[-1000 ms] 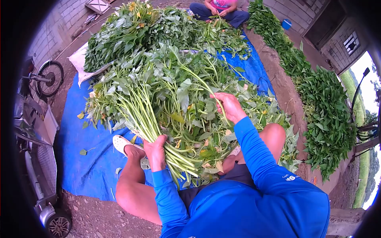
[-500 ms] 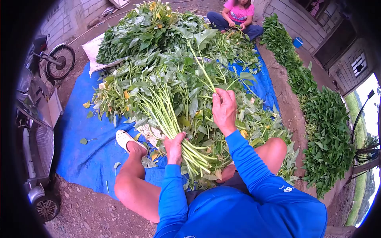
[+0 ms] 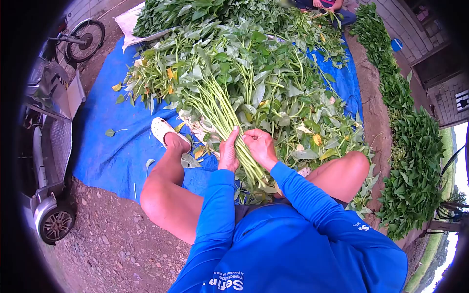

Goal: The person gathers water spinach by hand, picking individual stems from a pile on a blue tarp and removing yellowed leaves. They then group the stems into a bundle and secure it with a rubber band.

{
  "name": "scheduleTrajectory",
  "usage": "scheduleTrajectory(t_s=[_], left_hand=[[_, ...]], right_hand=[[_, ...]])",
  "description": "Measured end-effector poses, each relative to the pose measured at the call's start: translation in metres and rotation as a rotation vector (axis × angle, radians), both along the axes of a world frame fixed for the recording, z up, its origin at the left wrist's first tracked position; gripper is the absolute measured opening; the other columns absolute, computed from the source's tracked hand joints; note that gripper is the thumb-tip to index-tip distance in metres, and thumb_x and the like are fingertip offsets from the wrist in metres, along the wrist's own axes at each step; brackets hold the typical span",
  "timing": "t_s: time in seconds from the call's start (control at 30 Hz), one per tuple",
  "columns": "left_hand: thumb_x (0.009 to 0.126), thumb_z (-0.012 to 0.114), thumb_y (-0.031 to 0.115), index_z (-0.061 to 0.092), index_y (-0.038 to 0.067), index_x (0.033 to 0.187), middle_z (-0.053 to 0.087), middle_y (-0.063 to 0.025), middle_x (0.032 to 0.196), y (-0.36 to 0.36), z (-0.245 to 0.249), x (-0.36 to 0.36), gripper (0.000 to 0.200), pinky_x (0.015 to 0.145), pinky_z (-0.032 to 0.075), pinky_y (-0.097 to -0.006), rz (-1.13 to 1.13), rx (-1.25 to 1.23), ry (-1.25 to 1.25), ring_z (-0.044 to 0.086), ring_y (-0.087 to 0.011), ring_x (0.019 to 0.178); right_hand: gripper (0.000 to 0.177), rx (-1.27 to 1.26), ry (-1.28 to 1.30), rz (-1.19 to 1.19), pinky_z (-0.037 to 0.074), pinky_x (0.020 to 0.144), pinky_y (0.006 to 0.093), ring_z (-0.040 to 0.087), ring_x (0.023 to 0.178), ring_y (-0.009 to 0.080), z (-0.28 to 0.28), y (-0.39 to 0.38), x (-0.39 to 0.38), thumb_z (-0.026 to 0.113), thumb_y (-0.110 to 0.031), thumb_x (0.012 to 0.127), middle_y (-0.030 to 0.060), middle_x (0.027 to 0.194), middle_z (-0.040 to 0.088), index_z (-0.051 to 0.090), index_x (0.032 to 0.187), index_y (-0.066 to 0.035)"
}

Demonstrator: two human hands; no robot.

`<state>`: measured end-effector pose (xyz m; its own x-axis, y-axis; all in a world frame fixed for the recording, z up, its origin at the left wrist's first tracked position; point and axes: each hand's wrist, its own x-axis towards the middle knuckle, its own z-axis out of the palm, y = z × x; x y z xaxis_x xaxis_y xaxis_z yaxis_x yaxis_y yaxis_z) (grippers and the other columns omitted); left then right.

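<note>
Left hand (image 3: 228, 154) and right hand (image 3: 260, 146) both clenched round stem bundle (image 3: 220, 105), side by side. Bundle fans toward 11 o'clock over leaf pile (image 3: 298, 93), on blue tarp (image 3: 102, 151). Sandal (image 3: 162, 130) at 9 o'clock.

Pulled my right hand (image 3: 260, 148) back from out in the loose leaves onto the stem bundle (image 3: 220, 110). It closed on the bundle, touching my left hand (image 3: 228, 155).

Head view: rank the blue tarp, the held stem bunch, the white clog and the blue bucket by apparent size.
1. blue tarp
2. stem bunch
3. white clog
4. blue bucket, far off, so true size unsure
</note>
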<state>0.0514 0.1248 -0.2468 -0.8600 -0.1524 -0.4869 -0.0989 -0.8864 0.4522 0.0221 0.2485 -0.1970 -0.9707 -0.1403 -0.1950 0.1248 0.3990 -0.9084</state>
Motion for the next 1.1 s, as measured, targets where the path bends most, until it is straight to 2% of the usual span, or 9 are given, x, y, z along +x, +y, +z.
scheduleTrajectory(t_s=[0.07,0.23,0.27,0.37,0.67,0.83,0.97,1.03,1.1], left_hand=[[0.095,0.087,0.023,0.069,0.001,0.125,0.074,-0.006,0.11,0.016,0.015,0.002,0.042,0.082,0.058,-0.0339,0.19,-0.285,-0.024,0.071,-0.0171,0.095],[0.091,0.086,0.015,0.072,-0.004,0.112,0.075,-0.0079,0.098,-0.002,0.014,0.003,0.031,0.075,0.057,-0.0335,-0.075,-0.207,-0.172,0.071,-0.0177,0.084],[0.091,0.085,0.014,0.072,-0.004,0.111,0.075,-0.0073,0.097,-0.002,0.019,0.003,0.03,0.072,0.057,-0.0331,-0.053,-0.249,-0.159,0.071,-0.0174,0.082],[0.091,0.082,0.011,0.07,-0.001,0.111,0.073,-0.0065,0.095,-0.004,0.038,0.003,0.026,0.068,0.056,-0.0321,-0.007,-0.353,-0.145,0.069,-0.0173,0.077],[0.093,0.08,0.012,0.068,-0.001,0.11,0.072,-0.0081,0.09,-0.007,0.072,-0.008,0.023,0.065,0.059,-0.0317,0.063,-0.486,-0.047,0.069,-0.0187,0.071],[0.094,0.078,0.01,0.066,-0.001,0.11,0.07,-0.007,0.09,-0.034,0.091,-0.005,0.023,0.066,0.06,-0.0313,0.046,-0.467,-0.032,0.069,-0.0176,0.072],[0.095,0.076,0.012,0.065,-0.001,0.116,0.071,-0.0087,0.095,-0.039,0.094,-0.002,0.026,0.067,0.061,-0.0325,0.008,-0.462,0.034,0.07,-0.0181,0.074],[0.096,0.075,0.012,0.065,-0.001,0.116,0.071,-0.0092,0.096,-0.034,0.097,0.001,0.026,0.066,0.061,-0.0328,0.007,-0.464,0.021,0.07,-0.0183,0.074],[0.096,0.075,0.012,0.065,-0.001,0.115,0.071,-0.0088,0.095,-0.032,0.101,-0.001,0.026,0.066,0.061,-0.0328,0.007,-0.486,0.033,0.07,-0.0181,0.074]], right_hand=[[0.02,-0.043,-0.017,0.025,0.058,0.078,0.0305,0.071,0.083,0.0131,-0.01,-0.001,0.003,0.074,-0.012,0.1,0.0094,0.095,0.08,0.078,0.111,0.004],[0.021,0.005,0.152,0.143,0.059,0.087,0.0382,0.076,0.095,0.0228,0.0,-0.003,0.016,0.066,-0.014,0.103,0.0153,0.105,0.081,0.078,0.112,0.001],[0.023,0.066,0.201,0.181,0.059,0.091,0.0446,0.077,0.1,0.0341,0.007,0.004,0.018,0.064,-0.014,0.102,0.0199,0.11,0.078,0.078,0.115,-0.001],[0.025,0.435,0.271,0.373,0.059,0.09,0.0487,0.074,0.098,0.0417,0.063,0.018,0.022,0.065,-0.013,0.1,0.0219,0.11,0.077,0.077,0.119,-0.003],[0.017,0.404,0.551,0.369,0.058,0.082,0.0499,0.073,0.09,0.0403,0.105,0.053,0.031,0.065,-0.012,0.098,0.0202,0.096,0.076,0.075,0.103,0.001],[0.024,0.314,0.224,-0.05,0.057,0.079,0.0469,0.074,0.087,0.0388,0.12,0.133,-0.004,0.065,-0.016,0.099,0.0189,0.091,0.075,0.077,0.113,0.0],[0.025,0.371,0.302,0.078,0.057,0.077,0.0457,0.072,0.077,0.0374,0.126,0.166,-0.014,0.068,-0.021,0.101,0.017,0.08,0.073,0.08,0.113,-0.003],[0.025,0.01,0.161,0.271,0.057,0.075,0.0448,0.07,0.072,0.0361,0.133,0.139,0.016,0.07,-0.024,0.101,0.0155,0.077,0.072,0.081,0.109,-0.003],[0.028,0.009,-0.182,0.421,0.057,0.072,0.0417,0.07,0.069,0.0285,0.147,0.112,0.035,0.074,-0.028,0.098,0.0109,0.075,0.071,0.081,0.103,-0.002]])
